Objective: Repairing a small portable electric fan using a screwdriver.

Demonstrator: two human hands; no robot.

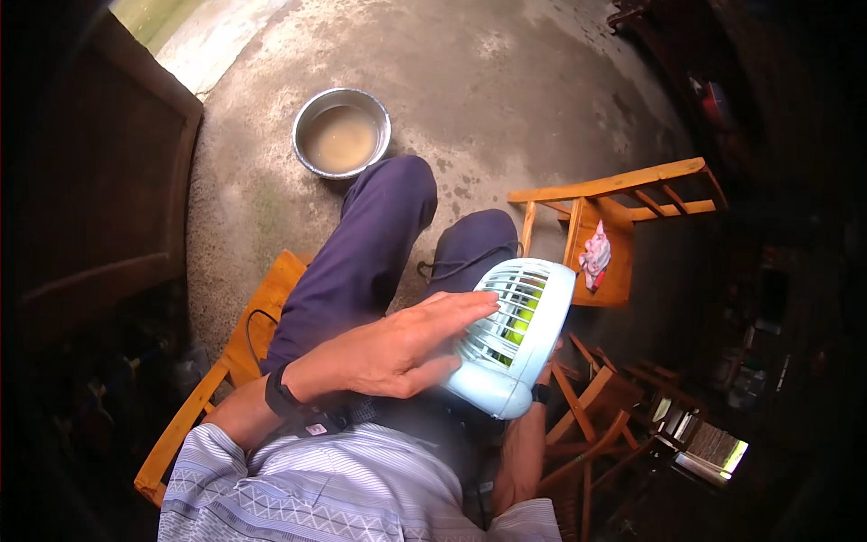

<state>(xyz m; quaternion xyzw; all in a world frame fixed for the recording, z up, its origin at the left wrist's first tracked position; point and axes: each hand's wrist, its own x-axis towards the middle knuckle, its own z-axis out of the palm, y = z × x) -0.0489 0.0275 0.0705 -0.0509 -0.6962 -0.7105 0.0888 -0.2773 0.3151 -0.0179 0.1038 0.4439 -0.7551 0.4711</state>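
Note:
A light blue small electric fan [551, 316] with green blades behind its grille is held tilted above my lap. My left hand [406, 348] lies against the grille with its fingers stretched out and together, the thumb lower near the fan's base. Behind the fan, my right hand [551, 354] grips it from the far side. Most of that hand is hidden by the casing; only a little shows beside the rim, above the dark wristband.
A metal basin [301, 144] of cloudy water stands on the concrete floor beyond my knees. To the right, a wooden chair [623, 280] carries a crumpled pink cloth [595, 256]. More wooden furniture [587, 397] crowds the lower right. A dark wooden door [108, 154] is at left.

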